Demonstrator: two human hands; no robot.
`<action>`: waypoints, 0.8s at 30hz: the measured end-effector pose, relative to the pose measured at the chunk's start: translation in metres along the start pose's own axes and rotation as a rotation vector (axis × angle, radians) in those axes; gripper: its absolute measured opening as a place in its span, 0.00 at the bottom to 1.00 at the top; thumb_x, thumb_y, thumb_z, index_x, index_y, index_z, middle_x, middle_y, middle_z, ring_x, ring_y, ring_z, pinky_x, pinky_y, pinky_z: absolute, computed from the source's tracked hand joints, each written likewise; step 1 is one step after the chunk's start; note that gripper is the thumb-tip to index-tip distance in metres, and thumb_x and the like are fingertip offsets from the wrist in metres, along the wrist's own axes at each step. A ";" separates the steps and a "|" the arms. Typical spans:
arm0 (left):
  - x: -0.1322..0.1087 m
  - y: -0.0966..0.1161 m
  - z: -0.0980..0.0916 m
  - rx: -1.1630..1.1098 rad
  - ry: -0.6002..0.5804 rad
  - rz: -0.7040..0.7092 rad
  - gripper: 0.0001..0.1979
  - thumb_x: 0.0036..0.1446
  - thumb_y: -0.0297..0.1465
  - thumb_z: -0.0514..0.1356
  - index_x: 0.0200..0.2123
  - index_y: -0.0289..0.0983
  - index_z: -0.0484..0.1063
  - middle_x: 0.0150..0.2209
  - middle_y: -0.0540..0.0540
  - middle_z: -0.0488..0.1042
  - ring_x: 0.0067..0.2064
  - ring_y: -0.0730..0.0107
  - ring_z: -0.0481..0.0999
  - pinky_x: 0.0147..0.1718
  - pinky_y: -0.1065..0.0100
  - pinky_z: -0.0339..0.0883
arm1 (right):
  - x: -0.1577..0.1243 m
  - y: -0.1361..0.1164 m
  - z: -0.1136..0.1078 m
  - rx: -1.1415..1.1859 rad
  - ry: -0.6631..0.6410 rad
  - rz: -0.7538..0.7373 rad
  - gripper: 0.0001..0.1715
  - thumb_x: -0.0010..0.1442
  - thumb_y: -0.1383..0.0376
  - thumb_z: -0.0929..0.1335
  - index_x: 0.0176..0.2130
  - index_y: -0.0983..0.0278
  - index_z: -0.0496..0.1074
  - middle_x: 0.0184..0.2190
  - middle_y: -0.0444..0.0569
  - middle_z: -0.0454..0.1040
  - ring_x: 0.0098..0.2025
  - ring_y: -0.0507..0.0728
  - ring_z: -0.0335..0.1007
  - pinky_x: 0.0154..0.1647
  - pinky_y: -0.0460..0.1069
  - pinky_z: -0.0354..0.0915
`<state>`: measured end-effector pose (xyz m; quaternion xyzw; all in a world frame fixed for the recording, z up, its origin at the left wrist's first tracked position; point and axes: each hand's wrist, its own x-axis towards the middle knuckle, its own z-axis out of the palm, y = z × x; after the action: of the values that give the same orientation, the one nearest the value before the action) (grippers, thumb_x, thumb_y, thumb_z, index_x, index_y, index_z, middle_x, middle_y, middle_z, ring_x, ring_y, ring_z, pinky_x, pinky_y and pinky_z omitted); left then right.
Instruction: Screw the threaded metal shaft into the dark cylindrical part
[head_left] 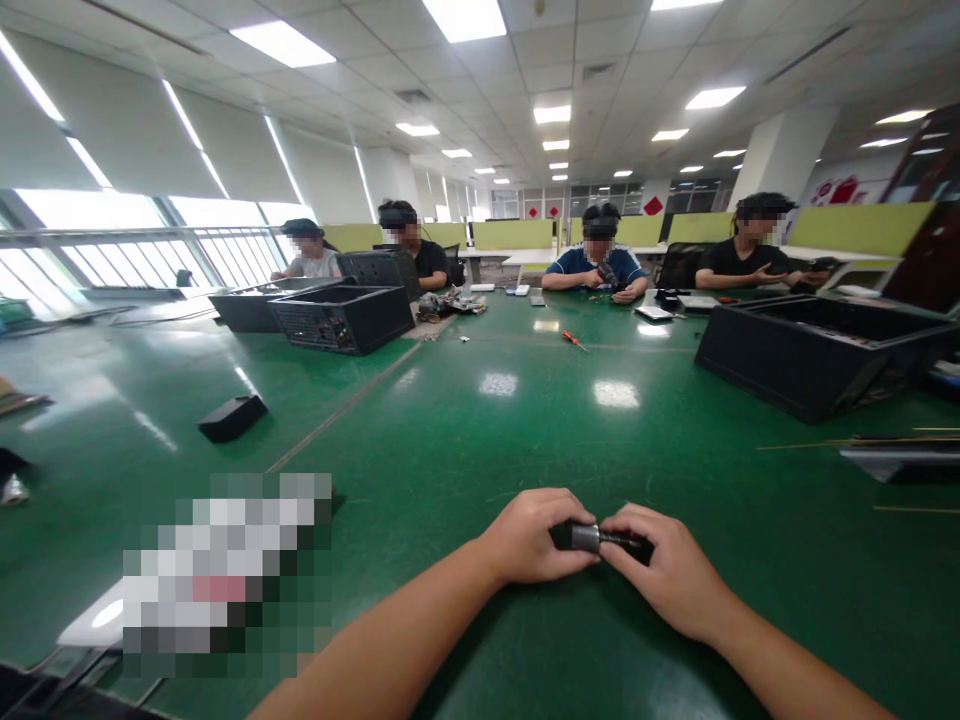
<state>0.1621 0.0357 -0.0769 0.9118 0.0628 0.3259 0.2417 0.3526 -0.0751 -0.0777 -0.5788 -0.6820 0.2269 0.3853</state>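
Note:
Both hands meet over the near part of the green table [450, 440], around a small black and silver piece with a dark ridged stem [585, 538]. What kind of piece it is I cannot tell. My left hand [531, 537] has its fingers closed around the black and silver end. On the other side, my right hand [671, 568] pinches the ridged stem and a black end behind it. The fingers hide parts of the piece, so I cannot tell whether it is one thing or two joined together.
A pixelated pale object [90, 615] lies at the near left, a black block [232, 418] beyond it. Black computer cases stand at left [341, 318] and right [817, 360]. An orange screwdriver [574, 340] lies mid-table. Several people sit across, one [596, 262] holding a dark tool.

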 end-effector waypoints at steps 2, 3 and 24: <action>0.000 0.000 0.000 0.009 0.005 0.002 0.15 0.53 0.37 0.67 0.42 0.35 0.76 0.35 0.41 0.80 0.37 0.65 0.80 0.38 0.68 0.73 | 0.000 0.001 0.001 0.002 0.000 -0.004 0.07 0.62 0.63 0.69 0.36 0.62 0.78 0.33 0.47 0.76 0.35 0.57 0.72 0.37 0.50 0.63; 0.000 0.000 0.000 0.014 0.009 0.003 0.15 0.54 0.37 0.67 0.41 0.35 0.76 0.35 0.41 0.80 0.36 0.65 0.80 0.38 0.68 0.73 | 0.001 0.001 0.001 0.003 0.001 -0.007 0.07 0.62 0.63 0.69 0.36 0.62 0.78 0.33 0.47 0.76 0.35 0.57 0.72 0.37 0.50 0.63; -0.003 0.003 -0.009 0.072 0.072 -0.066 0.15 0.50 0.33 0.68 0.41 0.35 0.75 0.34 0.42 0.79 0.35 0.65 0.79 0.37 0.66 0.72 | -0.003 0.003 -0.014 -0.073 0.023 -0.013 0.07 0.62 0.62 0.69 0.38 0.61 0.78 0.33 0.47 0.76 0.36 0.57 0.72 0.39 0.51 0.64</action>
<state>0.1537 0.0356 -0.0706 0.9050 0.1133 0.3478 0.2170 0.3655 -0.0788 -0.0725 -0.5907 -0.6891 0.1925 0.3731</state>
